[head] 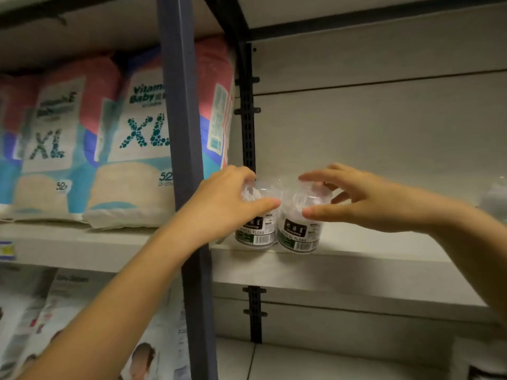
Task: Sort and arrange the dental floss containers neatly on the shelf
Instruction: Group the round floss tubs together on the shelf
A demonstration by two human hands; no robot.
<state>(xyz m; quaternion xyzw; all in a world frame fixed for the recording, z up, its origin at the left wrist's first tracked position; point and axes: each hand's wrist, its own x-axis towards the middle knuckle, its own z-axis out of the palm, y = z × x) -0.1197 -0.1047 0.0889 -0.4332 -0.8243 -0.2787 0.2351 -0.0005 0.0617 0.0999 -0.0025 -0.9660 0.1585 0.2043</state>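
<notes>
At the far left, large diaper packs [131, 149] marked "XL" were seen standing in a row on the left-hand shelf board [55, 242], with more packs [68, 311], blurred, on the level below. A dark upright post [181, 105] divided this bay from the next, and a black slotted rail [248, 127] was fixed against the pale back panel just beyond it.

The left hand [227, 204] was reached past the post, its fingers curled over the top of the left dental floss container [258, 234] and its thumb laid across the front, so that the clear tub was gripped. The right dental floss container [299, 237] was stood upright just beside the first, the two touching, both at the left end of the pale shelf [356, 259] near its front edge. Dark and green labels reading "DENTAL FLOSS" and barcodes were turned to the front.

The right hand [365, 201] was spread round the top of the right container, the thumb set against its front wall and the index finger stretched over the lid; whether it was truly held or only touched could not be told. At the right edge, a pale blurred object [493, 198] was left too unclear to be identified
</notes>
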